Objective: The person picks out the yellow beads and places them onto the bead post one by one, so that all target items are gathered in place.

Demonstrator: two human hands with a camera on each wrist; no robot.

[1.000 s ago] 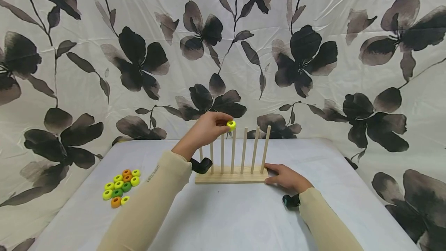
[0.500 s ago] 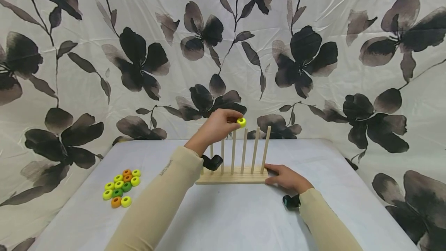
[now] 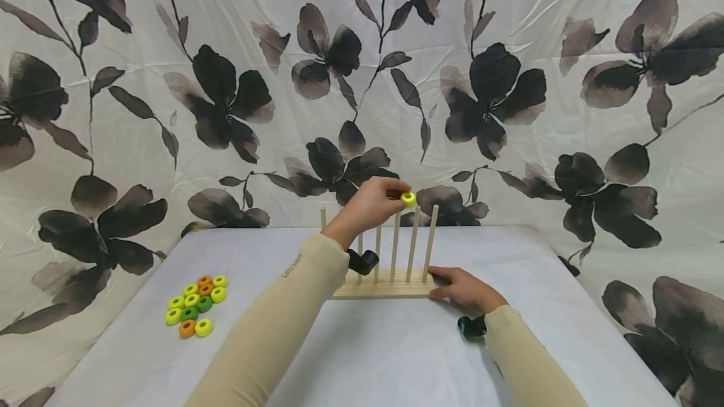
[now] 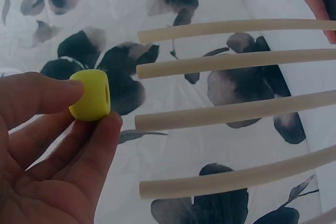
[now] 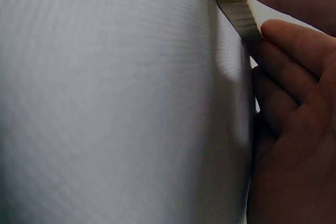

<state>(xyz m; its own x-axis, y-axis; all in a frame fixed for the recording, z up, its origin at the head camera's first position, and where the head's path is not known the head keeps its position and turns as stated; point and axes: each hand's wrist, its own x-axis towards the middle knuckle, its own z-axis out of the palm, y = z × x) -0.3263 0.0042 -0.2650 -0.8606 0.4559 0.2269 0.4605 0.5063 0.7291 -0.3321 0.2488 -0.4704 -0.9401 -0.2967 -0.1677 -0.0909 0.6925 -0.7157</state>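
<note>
My left hand (image 3: pixel 370 207) pinches a yellow wooden bead (image 3: pixel 408 200) between thumb and fingertips, level with the tops of the pegs. In the left wrist view the bead (image 4: pixel 88 97) is beside the free peg ends, apart from them, its hole facing the pegs. The wooden peg stand (image 3: pixel 384 292) has a flat base and a row of several bare upright pegs; my left wrist and sleeve hide part of it. My right hand (image 3: pixel 466 289) grips the base's right end. In the right wrist view its fingers lie at the base's corner (image 5: pixel 244 18), low by the cloth.
Several loose beads, such as a green bead (image 3: pixel 189 314), an orange bead (image 3: pixel 187 330) and a yellow bead (image 3: pixel 204 328), lie grouped on the left of the white-covered table (image 3: pixel 396 350). A floral cloth (image 3: pixel 407 80) hangs behind the table.
My left hand has moved right along the row with the yellow bead, from above the middle pegs toward the right-hand pegs. The right hand and the stand have stayed in place.
</note>
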